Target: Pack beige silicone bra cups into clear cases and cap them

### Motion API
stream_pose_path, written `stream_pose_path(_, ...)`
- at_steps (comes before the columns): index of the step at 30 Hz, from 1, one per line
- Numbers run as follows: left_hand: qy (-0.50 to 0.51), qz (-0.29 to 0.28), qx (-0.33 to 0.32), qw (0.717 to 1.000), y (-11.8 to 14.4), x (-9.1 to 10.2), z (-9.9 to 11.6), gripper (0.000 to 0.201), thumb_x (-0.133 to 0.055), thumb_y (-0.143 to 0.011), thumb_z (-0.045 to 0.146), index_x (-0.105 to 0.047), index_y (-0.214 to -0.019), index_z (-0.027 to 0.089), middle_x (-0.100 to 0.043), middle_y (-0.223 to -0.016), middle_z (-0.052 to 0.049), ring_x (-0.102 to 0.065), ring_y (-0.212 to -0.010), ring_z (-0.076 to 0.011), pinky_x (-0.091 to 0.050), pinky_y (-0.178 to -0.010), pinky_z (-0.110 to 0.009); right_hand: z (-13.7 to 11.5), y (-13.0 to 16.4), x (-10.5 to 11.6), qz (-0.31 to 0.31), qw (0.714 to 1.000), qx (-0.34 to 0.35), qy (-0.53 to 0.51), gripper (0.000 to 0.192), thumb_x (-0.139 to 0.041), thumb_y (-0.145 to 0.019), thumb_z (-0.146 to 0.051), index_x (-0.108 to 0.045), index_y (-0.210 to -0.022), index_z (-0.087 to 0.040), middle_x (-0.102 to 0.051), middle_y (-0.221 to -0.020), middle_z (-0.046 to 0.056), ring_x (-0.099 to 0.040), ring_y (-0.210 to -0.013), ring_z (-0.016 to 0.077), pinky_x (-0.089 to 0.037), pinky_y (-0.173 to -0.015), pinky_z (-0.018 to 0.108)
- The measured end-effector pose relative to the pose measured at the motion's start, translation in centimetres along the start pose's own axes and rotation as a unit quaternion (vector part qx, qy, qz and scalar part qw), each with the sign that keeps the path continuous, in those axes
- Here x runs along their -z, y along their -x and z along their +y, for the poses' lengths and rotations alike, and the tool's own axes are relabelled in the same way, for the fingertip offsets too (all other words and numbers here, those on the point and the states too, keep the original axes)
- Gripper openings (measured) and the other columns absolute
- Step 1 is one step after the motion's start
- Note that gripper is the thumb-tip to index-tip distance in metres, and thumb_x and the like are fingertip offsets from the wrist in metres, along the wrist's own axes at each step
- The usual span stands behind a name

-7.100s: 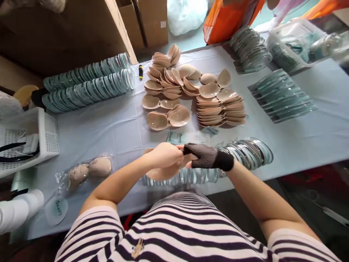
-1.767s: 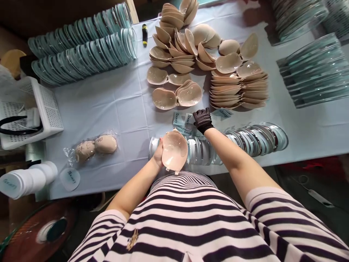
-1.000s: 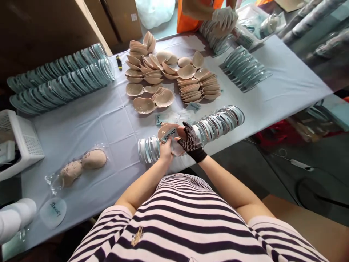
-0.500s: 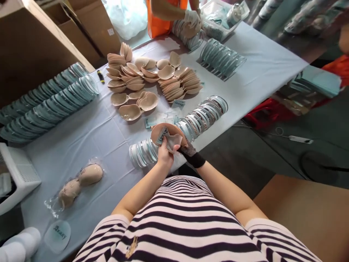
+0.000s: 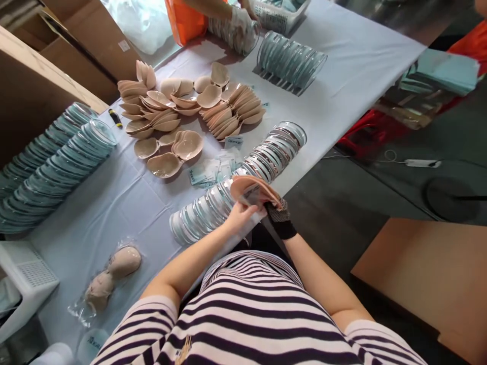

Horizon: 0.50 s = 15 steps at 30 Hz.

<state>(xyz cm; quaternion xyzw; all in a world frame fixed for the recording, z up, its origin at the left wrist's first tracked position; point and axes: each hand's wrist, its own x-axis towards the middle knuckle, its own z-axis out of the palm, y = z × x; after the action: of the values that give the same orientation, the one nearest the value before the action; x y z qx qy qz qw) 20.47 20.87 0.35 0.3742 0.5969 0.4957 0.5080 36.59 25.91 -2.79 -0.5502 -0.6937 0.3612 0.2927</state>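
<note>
Cup [image 5: 254,188] now flatter, between both fingers [image 5: 243,209]

A long table [image 5: 365,61] under pale blue cloth, brown cardboard boxes [image 5: 79,45] behind, dark floor [image 5: 361,203] beside.

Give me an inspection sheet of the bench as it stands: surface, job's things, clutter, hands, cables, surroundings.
Surface: table under a pale blue cloth, creased.
Job's things: beige cup held in both hands above the near row of clear shells; small printed labels loose on the cloth beside it.
Clutter: piles of beige cups; two long rows of shells at the left; one bagged pair; white basket; a small black and yellow tool.
Hands: left hand bare, right hand in a black mesh glove, both closed on the cup.
Cables: power strip with cord on the floor.
Surroundings: cardboard boxes; a co-worker's gloved hand on more shells at the far edge.
</note>
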Motion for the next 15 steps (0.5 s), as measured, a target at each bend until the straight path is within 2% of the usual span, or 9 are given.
stream_pose_path(1, -0.152, -0.032, -0.078, 0.985, -1.4, 0.8, 0.3, 0.037, -0.078, -0.076, 0.045, -0.070, -0.102, 0.019, -0.071, -0.105, -0.013, -0.063, -0.106, -0.0294, -0.051, -0.094, -0.044, 0.5, -0.4, 0.9, 0.048, 0.999, -0.013, 0.006, 0.030, -0.046, -0.091, -0.030, -0.068, -0.107, -0.017, -0.073, -0.107, 0.014, -0.069, -0.101, 0.0267, -0.056, -0.092, 0.044)
stream_pose_path(2, -0.300, -0.050, -0.149, 0.941, -3.0, 1.7, 0.6, 0.035, -0.074, -0.080, 0.041, -0.069, -0.108, 0.020, -0.068, -0.114, -0.013, -0.060, -0.115, -0.0304, -0.047, -0.101, -0.047, 0.9, -0.8, 1.8, 0.094, 0.995, -0.022, 0.013, 0.034, -0.044, -0.091, -0.031, -0.067, -0.111, -0.016, -0.072, -0.112, 0.015, -0.067, -0.106, 0.0276, -0.055, -0.096, 0.045)
stream_pose_path(3, -0.413, -0.077, -0.194, 0.886, -4.4, 2.6, 0.8, 0.031, -0.068, -0.084, 0.036, -0.068, -0.112, 0.021, -0.066, -0.119, -0.013, -0.057, -0.120, -0.0302, -0.043, -0.106, -0.048, 1.3, -1.0, 2.6, 0.132, 0.991, -0.027, 0.024, 0.037, -0.042, -0.092, -0.031, -0.066, -0.116, -0.015, -0.070, -0.117, 0.017, -0.065, -0.111, 0.0285, -0.054, -0.098, 0.046)
stream_pose_path(5, -0.541, -0.119, -0.244, 0.796, -6.8, 3.8, 1.0, 0.029, -0.062, -0.089, 0.033, -0.067, -0.115, 0.021, -0.065, -0.122, -0.012, -0.055, -0.122, -0.0296, -0.038, -0.111, -0.049, 1.7, -1.0, 3.7, 0.161, 0.985, -0.030, 0.055, 0.042, -0.042, -0.093, -0.034, -0.063, -0.124, -0.015, -0.067, -0.123, 0.018, -0.062, -0.118, 0.0308, -0.052, -0.101, 0.049)
stream_pose_path(7, -0.587, -0.153, -0.273, 0.746, -8.0, 4.4, 0.9, 0.031, -0.058, -0.092, 0.035, -0.067, -0.118, 0.022, -0.065, -0.123, -0.011, -0.055, -0.123, -0.0287, -0.033, -0.115, -0.048, 1.9, -0.3, 3.8, 0.147, 0.985, -0.033, 0.083, 0.047, -0.044, -0.092, -0.038, -0.060, -0.131, -0.017, -0.066, -0.123, 0.018, -0.060, -0.120, 0.0332, -0.052, -0.100, 0.051)
stream_pose_path(9, -0.601, -0.169, -0.294, 0.724, -8.4, 4.3, 0.6, 0.036, -0.054, -0.094, 0.037, -0.065, -0.125, 0.023, -0.063, -0.129, -0.011, -0.052, -0.128, -0.0287, -0.030, -0.117, -0.048, 1.9, 0.7, 3.1, 0.132, 0.985, -0.031, 0.106, 0.051, -0.044, -0.092, -0.038, -0.055, -0.137, -0.018, -0.066, -0.122, 0.017, -0.061, -0.118, 0.0343, -0.053, -0.097, 0.052)
stream_pose_path(12, -0.616, -0.175, -0.286, 0.713, -8.1, 3.6, 0.4, 0.040, -0.054, -0.094, 0.038, -0.061, -0.129, 0.022, -0.062, -0.133, -0.012, -0.049, -0.132, -0.0302, -0.037, -0.110, -0.046, 1.7, 2.0, 1.3, 0.123, 0.982, -0.005, 0.141, 0.053, -0.040, -0.093, -0.034, -0.053, -0.141, -0.016, -0.065, -0.121, 0.018, -0.062, -0.114, 0.0327, -0.053, -0.095, 0.048)
stream_pose_path(15, -0.635, -0.161, -0.259, 0.710, -8.3, 2.9, 0.3, 0.030, -0.058, -0.091, 0.037, -0.067, -0.114, 0.020, -0.067, -0.117, -0.014, -0.054, -0.123, -0.0320, -0.038, -0.107, -0.048, 1.5, 2.7, -0.3, 0.100, 0.981, 0.010, 0.168, 0.050, -0.039, -0.093, -0.031, -0.059, -0.136, -0.014, -0.067, -0.112, 0.017, -0.065, -0.104, 0.0293, -0.054, -0.091, 0.041)
